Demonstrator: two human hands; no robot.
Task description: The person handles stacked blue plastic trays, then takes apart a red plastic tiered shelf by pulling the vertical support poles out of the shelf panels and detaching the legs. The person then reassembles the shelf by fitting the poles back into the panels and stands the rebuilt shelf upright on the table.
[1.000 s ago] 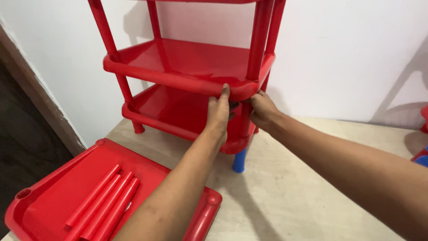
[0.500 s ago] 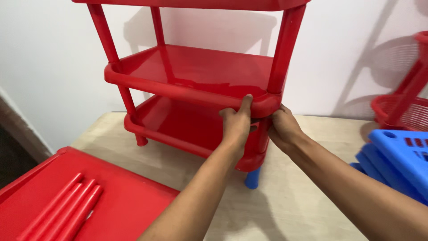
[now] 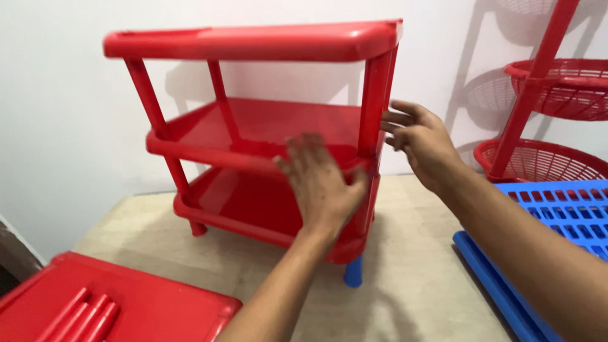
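Left hand [image 3: 320, 183] open, fingers spread flat against middle tier of red three-tier plastic rack [image 3: 266, 139], steadying it. Right hand [image 3: 421, 142] open beside front-right post [image 3: 373, 101], not gripping. Blue foot [image 3: 353, 272] below left fingers, on desk [image 3: 405, 278].

left hand [image 3: 322, 183]: open, fingers spread, back toward the camera, blurred | right hand [image 3: 421, 140]: open, fingers loosely extended pointing left, held higher | both forearms: bare, reached forward from the lower right, nothing gripped
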